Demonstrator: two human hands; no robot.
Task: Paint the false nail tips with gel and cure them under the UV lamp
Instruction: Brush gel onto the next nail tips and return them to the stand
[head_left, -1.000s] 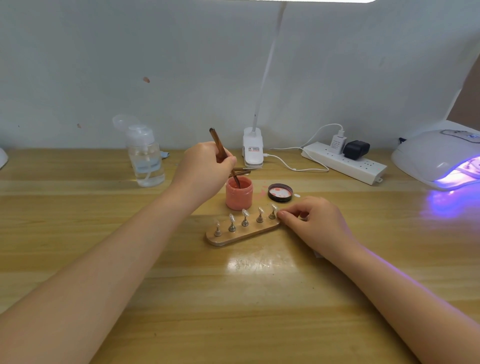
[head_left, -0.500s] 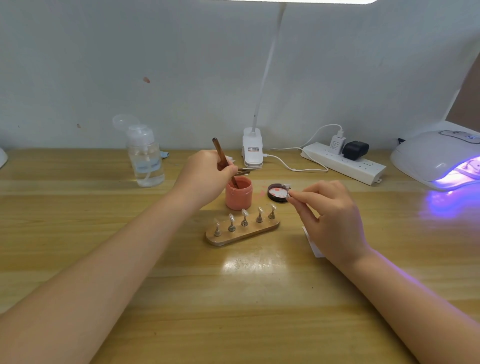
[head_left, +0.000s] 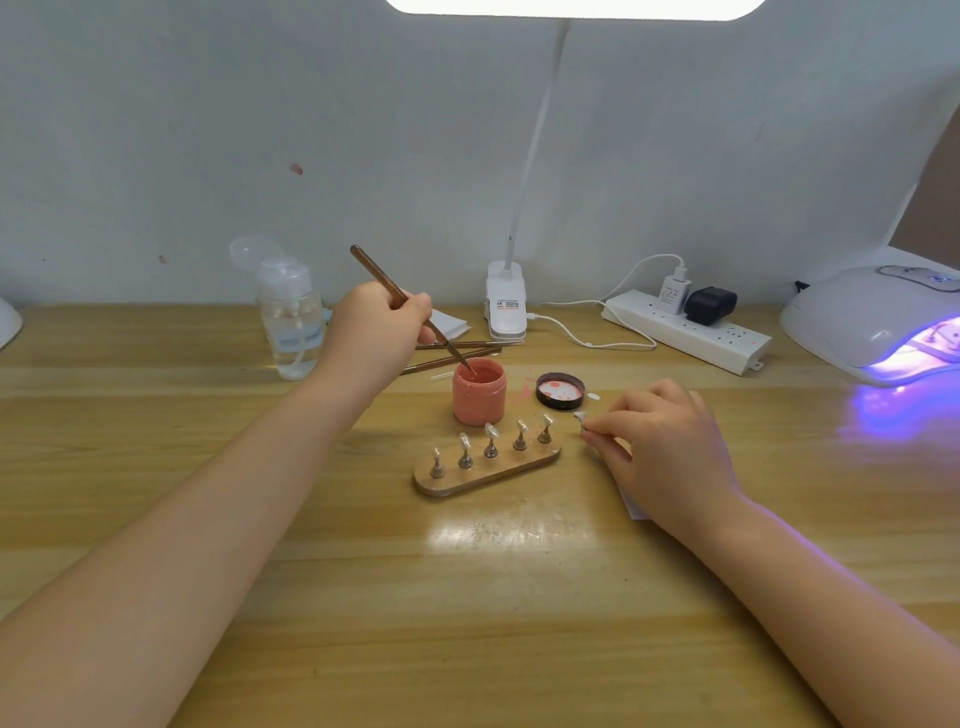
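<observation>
Now your left hand (head_left: 382, 332) grips the brush (head_left: 410, 306), its tip inside the pink gel jar (head_left: 478, 393). Your right hand (head_left: 662, 441) pinches one small nail tip (head_left: 580, 417) just beside the wooden holder (head_left: 488, 470).

Five nail stands (head_left: 491, 448) on base; one gel jar (head_left: 478, 392); three brushes (head_left: 402, 294).

One camera only, worn on my head, looking forward and down across the worktop (head_left: 467, 597) toward the wall (head_left: 363, 104) behind its far edge. It sits close: my forearms enter from the bottom corners and fill much of the lower frame. The wide lens bows the far edge and takes in the worktop almost from side to side.
</observation>
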